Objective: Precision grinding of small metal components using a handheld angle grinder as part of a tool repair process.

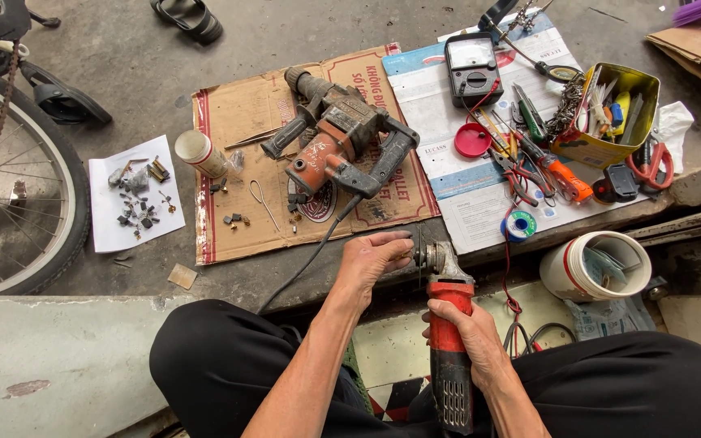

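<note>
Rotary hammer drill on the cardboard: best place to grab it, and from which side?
Probably the D-shaped rear handle of the rotary hammer drill, at its near-right end. It forms an open loop that fingers can pass through, and it faces the person. Come from the near right, beside the cord's exit; the cardboard there looks free of parts.

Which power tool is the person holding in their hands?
The red angle grinder, held by both hands. The bigger rotary hammer drill lies untouched on the cardboard.
</note>
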